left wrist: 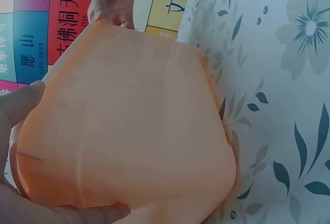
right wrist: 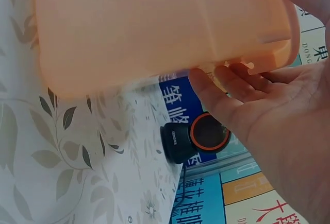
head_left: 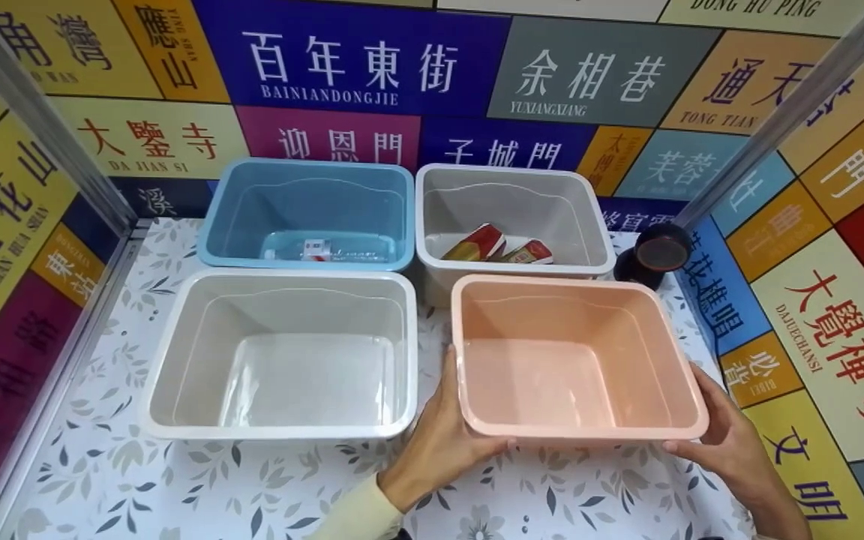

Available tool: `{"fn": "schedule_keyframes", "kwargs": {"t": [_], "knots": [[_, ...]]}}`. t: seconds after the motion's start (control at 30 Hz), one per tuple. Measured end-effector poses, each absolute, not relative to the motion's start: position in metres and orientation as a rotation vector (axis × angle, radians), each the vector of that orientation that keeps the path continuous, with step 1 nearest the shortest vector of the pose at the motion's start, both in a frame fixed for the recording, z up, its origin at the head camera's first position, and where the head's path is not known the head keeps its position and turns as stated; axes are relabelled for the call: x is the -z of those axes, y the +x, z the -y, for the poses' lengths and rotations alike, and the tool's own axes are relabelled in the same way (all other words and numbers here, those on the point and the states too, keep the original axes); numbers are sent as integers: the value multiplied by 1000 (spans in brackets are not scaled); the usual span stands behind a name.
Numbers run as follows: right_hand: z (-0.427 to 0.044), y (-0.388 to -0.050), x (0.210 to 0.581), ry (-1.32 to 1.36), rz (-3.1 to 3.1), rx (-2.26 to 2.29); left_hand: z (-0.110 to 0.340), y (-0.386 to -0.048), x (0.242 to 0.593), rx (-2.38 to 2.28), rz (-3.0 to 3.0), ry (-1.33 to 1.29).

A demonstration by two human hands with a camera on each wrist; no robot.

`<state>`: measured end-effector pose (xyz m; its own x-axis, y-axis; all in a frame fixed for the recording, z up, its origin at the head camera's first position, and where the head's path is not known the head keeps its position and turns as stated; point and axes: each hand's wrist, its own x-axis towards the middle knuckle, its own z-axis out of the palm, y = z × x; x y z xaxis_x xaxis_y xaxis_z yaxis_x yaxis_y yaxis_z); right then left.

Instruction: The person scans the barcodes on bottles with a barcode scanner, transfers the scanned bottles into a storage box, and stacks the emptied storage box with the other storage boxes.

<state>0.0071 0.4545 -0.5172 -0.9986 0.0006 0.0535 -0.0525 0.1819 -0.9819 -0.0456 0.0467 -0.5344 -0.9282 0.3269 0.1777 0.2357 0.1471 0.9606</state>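
A peach plastic bin (head_left: 582,433) stands at the front right of the table, with nothing visible inside. My left hand (head_left: 443,435) grips its front left corner, thumb along the front and fingers along the left side. At the front right corner, my right hand (head_left: 732,442) holds the bin with its thumb in front and fingers on the right side. The left wrist view shows the bin's outer wall (left wrist: 139,116) between both hands. In the right wrist view, fingertips of the right hand (right wrist: 278,110) reach under the rim. Whether the base fully touches the table, I cannot tell.
A white bin (head_left: 282,433) stands left of the peach one. Behind are a blue bin (head_left: 304,264) holding a clear plastic bottle (head_left: 319,251) and a grey bin (head_left: 514,266) holding red-and-yellow packs (head_left: 481,244). A black round device (head_left: 657,251) stands at the back right.
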Motion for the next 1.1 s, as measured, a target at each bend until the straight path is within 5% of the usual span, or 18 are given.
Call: {"fn": "schedule_keyframes", "kwargs": {"t": [1.1], "knots": [[-441, 41, 464, -133, 2165, -1900, -44, -46, 465, -2041, -2153, 715]]}}
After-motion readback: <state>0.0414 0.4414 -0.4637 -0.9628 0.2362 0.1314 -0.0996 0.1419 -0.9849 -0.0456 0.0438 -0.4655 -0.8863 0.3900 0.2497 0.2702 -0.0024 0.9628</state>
